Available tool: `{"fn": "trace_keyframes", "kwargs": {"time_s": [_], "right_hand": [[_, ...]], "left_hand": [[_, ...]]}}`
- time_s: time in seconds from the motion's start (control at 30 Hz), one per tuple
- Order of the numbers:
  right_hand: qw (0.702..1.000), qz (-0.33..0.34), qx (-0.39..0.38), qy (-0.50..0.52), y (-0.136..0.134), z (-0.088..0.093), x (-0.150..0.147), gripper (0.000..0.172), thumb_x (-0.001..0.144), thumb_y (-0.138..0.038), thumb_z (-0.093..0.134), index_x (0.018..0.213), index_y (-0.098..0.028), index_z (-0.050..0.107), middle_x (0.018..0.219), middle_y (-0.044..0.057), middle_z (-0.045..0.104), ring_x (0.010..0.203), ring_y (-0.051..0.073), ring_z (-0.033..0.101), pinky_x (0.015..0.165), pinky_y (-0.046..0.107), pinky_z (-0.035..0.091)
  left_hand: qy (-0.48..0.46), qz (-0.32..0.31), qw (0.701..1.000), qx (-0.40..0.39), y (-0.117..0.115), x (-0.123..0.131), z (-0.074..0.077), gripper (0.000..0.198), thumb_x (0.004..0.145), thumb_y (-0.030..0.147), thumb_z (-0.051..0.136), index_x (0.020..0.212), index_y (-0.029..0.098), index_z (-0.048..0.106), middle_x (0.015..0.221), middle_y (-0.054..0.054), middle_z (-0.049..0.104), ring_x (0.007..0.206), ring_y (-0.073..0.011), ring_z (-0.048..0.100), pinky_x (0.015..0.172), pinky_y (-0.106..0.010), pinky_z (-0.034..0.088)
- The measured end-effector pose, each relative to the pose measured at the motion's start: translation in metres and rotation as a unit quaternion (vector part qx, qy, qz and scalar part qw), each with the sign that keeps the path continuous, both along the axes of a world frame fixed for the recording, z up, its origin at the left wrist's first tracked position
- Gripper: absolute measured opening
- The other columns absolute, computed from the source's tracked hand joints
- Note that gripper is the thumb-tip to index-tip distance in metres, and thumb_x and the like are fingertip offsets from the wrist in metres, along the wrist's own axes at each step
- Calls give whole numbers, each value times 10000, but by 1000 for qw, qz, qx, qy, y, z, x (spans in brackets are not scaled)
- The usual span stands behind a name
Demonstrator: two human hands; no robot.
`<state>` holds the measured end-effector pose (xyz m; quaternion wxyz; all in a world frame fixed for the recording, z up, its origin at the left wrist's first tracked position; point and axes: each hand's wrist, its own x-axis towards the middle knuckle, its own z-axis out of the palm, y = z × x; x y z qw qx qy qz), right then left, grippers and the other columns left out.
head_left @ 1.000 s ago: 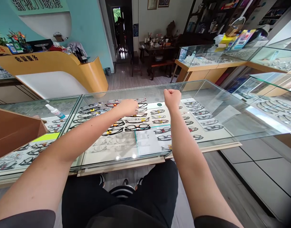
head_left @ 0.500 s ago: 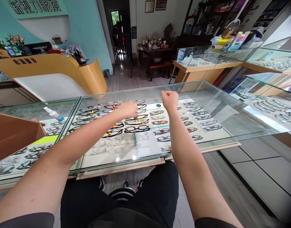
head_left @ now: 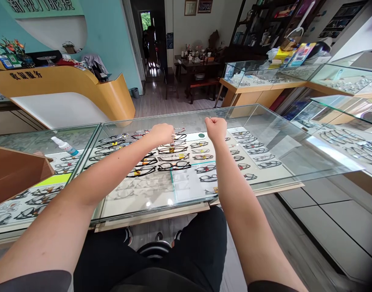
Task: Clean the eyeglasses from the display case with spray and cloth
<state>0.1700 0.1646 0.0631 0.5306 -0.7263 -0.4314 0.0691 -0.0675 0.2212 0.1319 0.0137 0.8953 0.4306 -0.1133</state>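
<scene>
Both my bare arms stretch forward over a glass display case (head_left: 265, 121) filled with rows of eyeglass frames (head_left: 174, 165). My left hand (head_left: 162, 134) hovers above the case's far middle with its fingers curled in; something small and pale shows at the fingertips, too small to name. My right hand (head_left: 215, 127) is a tight fist, thumb on top, a short way to the right at about the same height. Nothing shows in it. Neither hand touches the other. I sit on a stool, dark trousers below.
A small spray bottle (head_left: 60, 145) lies on the left glass case beside a wooden box (head_left: 12, 174). An orange reception counter (head_left: 67, 83) stands at the back left. More glass cases (head_left: 341, 77) line the right. A dark table (head_left: 198, 67) and a doorway with a person (head_left: 151, 42) are beyond.
Both hands have drifted slightly left and stayed closed. The view has shifted a little; the arms remain stretched over the case.
</scene>
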Motion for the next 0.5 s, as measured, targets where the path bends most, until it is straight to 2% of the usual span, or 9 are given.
{"fn": "trace_keyframes", "kwargs": {"time_s": [0.17,0.33,0.4,0.5], "right_hand": [[1000,0,-7,-3,1,-2,1,539,1002,-248,628,622,-277,247,588,-67,200,618,147,196,608,375,224],[1000,1,-14,-2,3,-4,2,529,1005,-286,629,625,-277,262,584,-63,229,606,148,208,600,375,219],[1000,0,-12,-4,3,-5,2,537,1008,-283,633,622,-273,260,583,-65,230,610,147,207,607,374,220],[1000,-1,-7,-7,4,-5,3,554,1013,-273,641,613,-267,258,581,-70,222,615,143,200,620,374,226]], "left_hand": [[7,9,1000,0,7,9,-8,450,835,329,776,1259,204,868,1276,-211,838,1215,-377,772,959,-377,598],[-4,3,1000,-9,8,12,-13,366,839,305,766,1166,197,889,1219,-210,850,1174,-370,786,940,-374,591],[-11,-1,1000,-10,7,11,-10,339,834,301,771,1136,206,894,1202,-197,853,1149,-359,792,918,-365,582],[-37,-1,999,-16,4,5,3,322,842,331,765,1118,235,900,1156,-151,861,1071,-328,796,840,-344,556]]}}
